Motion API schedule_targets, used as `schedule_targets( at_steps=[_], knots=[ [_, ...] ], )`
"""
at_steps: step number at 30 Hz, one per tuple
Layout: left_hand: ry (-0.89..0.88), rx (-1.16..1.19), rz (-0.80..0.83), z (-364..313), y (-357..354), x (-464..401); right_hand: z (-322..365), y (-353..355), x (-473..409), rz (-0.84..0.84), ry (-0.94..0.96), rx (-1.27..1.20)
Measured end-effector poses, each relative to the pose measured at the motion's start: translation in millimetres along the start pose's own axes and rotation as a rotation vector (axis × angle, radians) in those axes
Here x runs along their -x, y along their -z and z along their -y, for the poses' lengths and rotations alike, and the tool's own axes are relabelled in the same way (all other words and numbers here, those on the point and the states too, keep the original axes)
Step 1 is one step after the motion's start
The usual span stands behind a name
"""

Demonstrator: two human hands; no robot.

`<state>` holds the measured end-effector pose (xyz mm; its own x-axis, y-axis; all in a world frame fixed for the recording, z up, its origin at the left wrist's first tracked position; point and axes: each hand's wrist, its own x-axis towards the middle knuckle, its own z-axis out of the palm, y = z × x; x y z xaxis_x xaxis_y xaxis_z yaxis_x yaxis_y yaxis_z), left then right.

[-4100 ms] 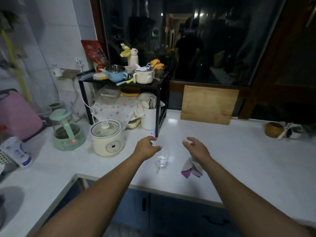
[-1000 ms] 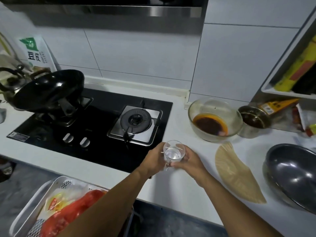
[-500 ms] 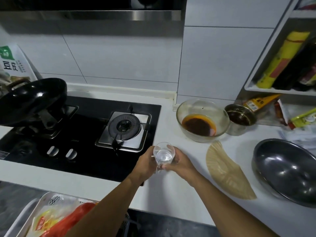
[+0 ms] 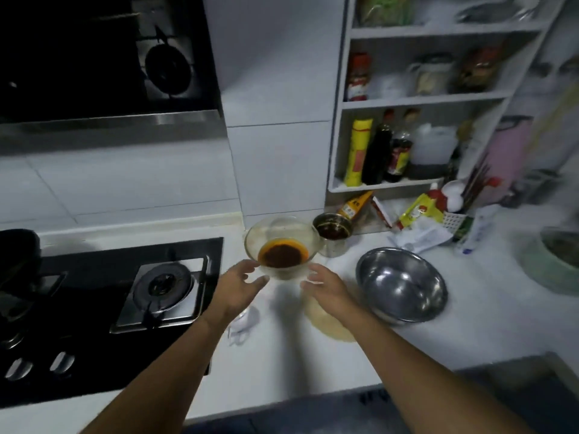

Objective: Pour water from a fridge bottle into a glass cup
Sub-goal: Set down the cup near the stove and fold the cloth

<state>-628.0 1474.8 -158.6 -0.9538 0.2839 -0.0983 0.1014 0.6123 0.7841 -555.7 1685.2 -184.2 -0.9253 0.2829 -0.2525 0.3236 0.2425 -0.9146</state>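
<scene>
Both hands hang over the white desk (image 4: 470, 324) with nothing in them. The left hand (image 4: 235, 288) has its fingers (image 4: 250, 266) spread loose and open, and the right hand (image 4: 326, 288) is the same, fingers (image 4: 316, 270) parted and curled slightly inward. The two palms face each other across a bare gap of desk.

The glass cup (image 4: 242, 324) stands on the desk at 6 o'clock of the left hand, partly hidden under the left wrist and blurred, so its water level cannot be read. Neither hand touches it.

At 12 o'clock of the hands, just beyond the fingertips, sits a clear glass bowl (image 4: 282, 242) with dark red sauce in its bottom; the fingertips of both hands lie close to its near wall, and whether they touch it cannot be told. Just beside the bowl at its 3 o'clock is a small metal cup (image 4: 332, 236) of dark liquid. A large steel bowl (image 4: 402, 286) rests at 3 o'clock of the right hand, near but apart. A pale fan-shaped mat (image 4: 329, 321) lies flat under the right forearm.

At 9 o'clock of the left hand is the black gas stove (image 4: 94, 308), its burner (image 4: 163, 285) unlit. At 1 o'clock, a white wall shelf (image 4: 341, 145) holds bottles and jars, with packets crowded on the desk below it.
</scene>
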Motion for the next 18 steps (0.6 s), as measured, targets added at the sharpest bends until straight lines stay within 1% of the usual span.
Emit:
schedule_targets(
  at_steps=[2, 5, 8, 10, 15, 18],
  knots=[
    [-0.053, -0.021, 0.071, -44.9, -23.1, 2.4, 4.4, 42.0, 19.3, -0.064, -0.012, -0.001],
    [-0.193, -0.07, 0.197, -118.7, -70.2, 10.9, 4.8, 116.2, 56.2, -0.183, -0.008, 0.034],
    [-0.318, -0.137, 0.301, -199.0, -126.0, 32.0, -10.5, 202.1, 109.8, -0.364, -0.018, 0.04],
    [-0.412, -0.187, 0.371, -246.7, -167.9, 52.6, -29.0, 258.5, 154.5, -0.479, -0.068, 0.036],
    [-0.571, -0.209, 0.583, -347.5, -283.5, 133.6, -83.7, 383.9, 289.8, -0.792, -0.173, 0.036],
    [-0.656, -0.234, 0.704, -395.5, -346.5, 196.5, -117.7, 438.1, 373.4, -0.883, -0.266, 0.105]
  ],
)
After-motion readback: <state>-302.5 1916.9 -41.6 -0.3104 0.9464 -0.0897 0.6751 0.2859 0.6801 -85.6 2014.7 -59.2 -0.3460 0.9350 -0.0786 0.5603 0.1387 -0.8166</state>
